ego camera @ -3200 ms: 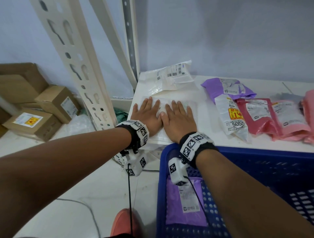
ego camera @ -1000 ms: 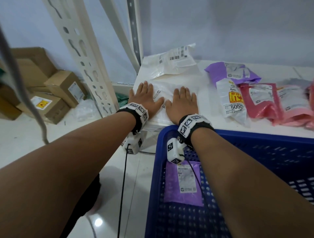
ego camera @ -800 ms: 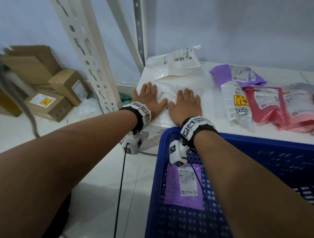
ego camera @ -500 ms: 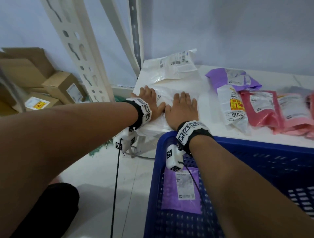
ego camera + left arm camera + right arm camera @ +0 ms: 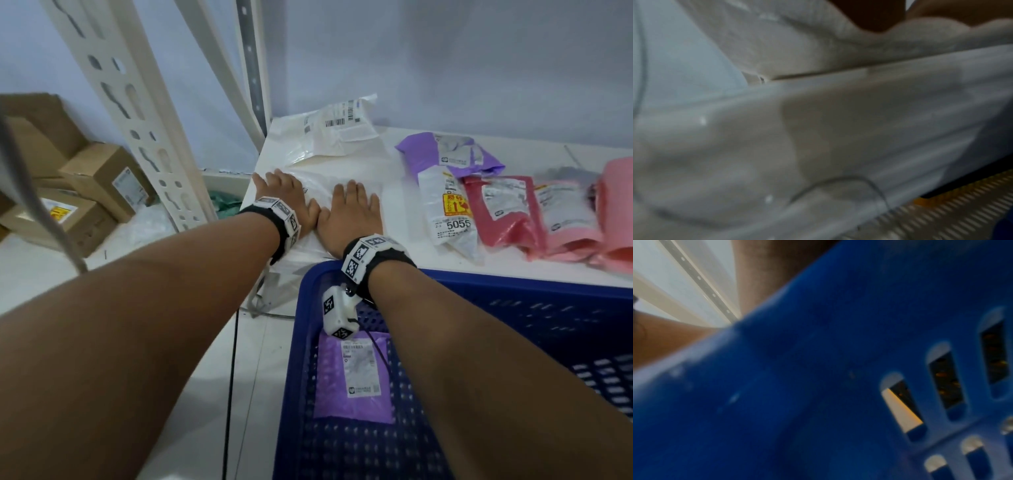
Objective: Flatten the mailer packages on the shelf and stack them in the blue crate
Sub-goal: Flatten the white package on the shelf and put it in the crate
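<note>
Left hand and right hand flat, fingers straight, pressed side by side on white mailer, blue crate at 6 o'clock of it

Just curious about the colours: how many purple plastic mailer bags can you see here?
2. One purple plastic mailer bag lies crumpled on the white shelf; the other lies flat inside the blue plastic crate. More may be hidden from view.
</note>
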